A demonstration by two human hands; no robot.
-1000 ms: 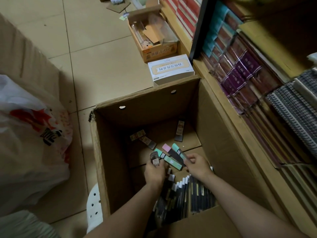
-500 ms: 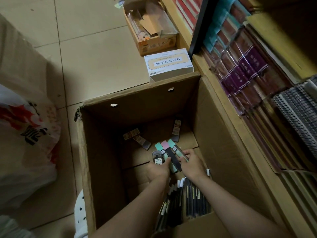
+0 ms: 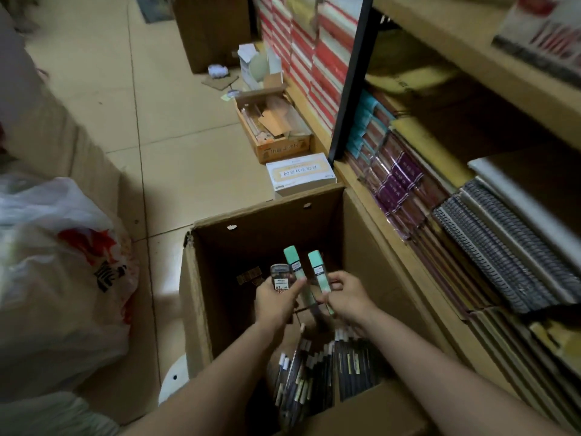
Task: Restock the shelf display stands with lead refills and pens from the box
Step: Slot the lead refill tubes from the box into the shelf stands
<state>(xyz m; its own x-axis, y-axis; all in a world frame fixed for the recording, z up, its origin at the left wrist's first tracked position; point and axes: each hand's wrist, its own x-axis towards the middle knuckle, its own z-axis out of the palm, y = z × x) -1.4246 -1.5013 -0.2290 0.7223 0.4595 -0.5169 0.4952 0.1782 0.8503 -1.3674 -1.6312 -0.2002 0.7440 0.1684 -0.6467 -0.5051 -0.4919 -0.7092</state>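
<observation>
Dark pens (image 3: 330,369) in open cardboard box (image 3: 201,309)

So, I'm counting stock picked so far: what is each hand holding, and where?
Left hand grips a dark lead refill case and a green tube by their lower ends; right hand pinches another green tube low down.
</observation>
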